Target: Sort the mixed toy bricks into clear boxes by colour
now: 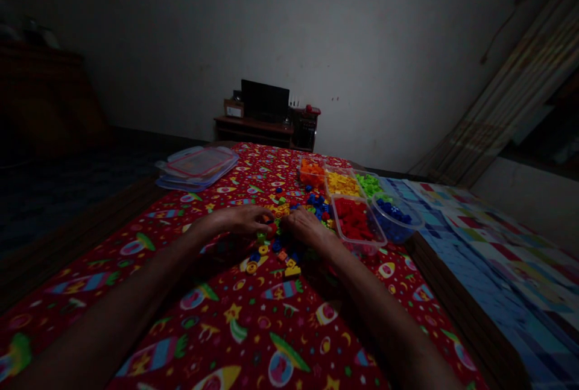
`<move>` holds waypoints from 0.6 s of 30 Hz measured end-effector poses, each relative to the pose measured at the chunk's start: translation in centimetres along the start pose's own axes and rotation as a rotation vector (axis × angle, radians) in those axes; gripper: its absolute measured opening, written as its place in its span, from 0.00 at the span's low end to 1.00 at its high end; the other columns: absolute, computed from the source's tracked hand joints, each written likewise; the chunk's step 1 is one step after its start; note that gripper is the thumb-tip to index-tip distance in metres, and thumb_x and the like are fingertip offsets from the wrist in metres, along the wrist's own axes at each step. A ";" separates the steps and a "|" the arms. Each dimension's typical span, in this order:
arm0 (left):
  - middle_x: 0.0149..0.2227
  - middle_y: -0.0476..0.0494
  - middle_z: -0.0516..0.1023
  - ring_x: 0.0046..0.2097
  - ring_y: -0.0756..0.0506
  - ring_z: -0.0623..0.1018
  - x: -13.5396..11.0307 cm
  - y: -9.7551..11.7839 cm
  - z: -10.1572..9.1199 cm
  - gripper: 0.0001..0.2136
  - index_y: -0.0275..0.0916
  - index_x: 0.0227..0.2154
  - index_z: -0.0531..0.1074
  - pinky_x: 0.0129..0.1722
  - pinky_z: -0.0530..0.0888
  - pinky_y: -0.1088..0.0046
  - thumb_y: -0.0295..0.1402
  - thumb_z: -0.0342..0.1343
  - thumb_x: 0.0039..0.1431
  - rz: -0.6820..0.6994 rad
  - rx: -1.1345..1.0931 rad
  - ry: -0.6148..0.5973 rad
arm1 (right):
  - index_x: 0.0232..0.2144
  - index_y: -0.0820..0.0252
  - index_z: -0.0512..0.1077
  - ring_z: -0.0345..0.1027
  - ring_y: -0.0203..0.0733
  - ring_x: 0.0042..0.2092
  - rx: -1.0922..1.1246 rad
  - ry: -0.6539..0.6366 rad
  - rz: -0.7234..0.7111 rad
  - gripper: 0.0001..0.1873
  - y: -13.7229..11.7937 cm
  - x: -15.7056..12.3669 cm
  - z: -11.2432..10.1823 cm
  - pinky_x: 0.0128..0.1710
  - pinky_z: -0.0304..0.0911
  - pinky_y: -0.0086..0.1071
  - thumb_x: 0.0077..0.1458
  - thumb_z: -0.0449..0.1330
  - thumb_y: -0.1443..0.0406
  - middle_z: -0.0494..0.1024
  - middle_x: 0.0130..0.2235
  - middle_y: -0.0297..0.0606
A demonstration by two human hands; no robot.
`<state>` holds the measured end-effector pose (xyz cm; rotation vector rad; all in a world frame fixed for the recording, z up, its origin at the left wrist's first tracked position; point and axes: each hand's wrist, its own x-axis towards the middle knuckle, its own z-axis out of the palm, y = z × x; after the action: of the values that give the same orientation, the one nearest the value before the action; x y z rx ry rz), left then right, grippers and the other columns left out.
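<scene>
Both my hands rest palm down on a heap of small coloured plastic bricks (289,239) on a table with a red patterned cloth (253,330). My left hand (242,219) lies at the heap's left side, its fingers bent, the tips together over small pieces. My right hand (307,226) lies at the heap's right side, fingers curled down into the bricks. What either hand pinches is too small and dark to make out. Clear tubs stand beyond: orange bricks (311,172), yellow bricks (342,184), green bricks (370,185), red bricks (355,219), blue bricks (395,214).
A stack of clear container lids (198,167) lies at the table's far left. The table's right edge meets a bed with a blue patterned sheet (488,239). A low shelf with a dark screen (265,100) stands against the back wall. The room is dim.
</scene>
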<state>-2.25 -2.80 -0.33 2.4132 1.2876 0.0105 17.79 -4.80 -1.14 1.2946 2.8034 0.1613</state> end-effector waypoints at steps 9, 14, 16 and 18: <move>0.42 0.44 0.79 0.43 0.45 0.76 0.1 1.8 1.5 0.13 0.41 0.43 0.73 0.41 0.69 0.76 0.29 0.54 0.54 0.001 0.151 0.210 | 0.45 0.58 0.73 0.71 0.41 0.41 0.081 -0.020 0.036 0.15 1.1 0.0 -0.6 0.36 0.58 0.27 0.60 0.49 0.67 0.78 0.40 0.45; 0.32 0.50 0.79 0.34 0.49 0.76 0.7 0.2 0.6 0.13 0.40 0.35 0.75 0.30 0.67 0.80 0.25 0.52 0.46 -0.091 0.044 0.111 | 0.43 0.57 0.73 0.70 0.37 0.36 0.231 0.036 0.045 0.13 2.2 -1.0 -1.1 0.30 0.53 0.25 0.60 0.52 0.65 0.78 0.35 0.40; 0.28 0.52 0.77 0.30 0.49 0.74 0.7 -0.2 0.4 0.12 0.39 0.31 0.74 0.27 0.65 0.80 0.24 0.50 0.42 -0.118 0.009 0.110 | 0.41 0.59 0.73 0.69 0.36 0.34 0.243 0.054 0.067 0.12 2.4 -1.1 -1.2 0.30 0.52 0.25 0.61 0.51 0.64 0.77 0.34 0.40; 0.24 0.53 0.74 0.28 0.50 0.72 0.6 -0.5 0.3 0.10 0.38 0.28 0.73 0.24 0.63 0.80 0.25 0.50 0.40 -0.123 -0.018 0.122 | 0.40 0.62 0.72 0.68 0.36 0.34 0.206 0.100 0.113 0.13 2.4 -1.1 -1.2 0.31 0.52 0.26 0.62 0.49 0.64 0.77 0.34 0.42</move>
<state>-2.25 -2.13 -0.88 2.3460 1.4816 0.1352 20.20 -4.14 0.32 1.5308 2.8946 -0.0621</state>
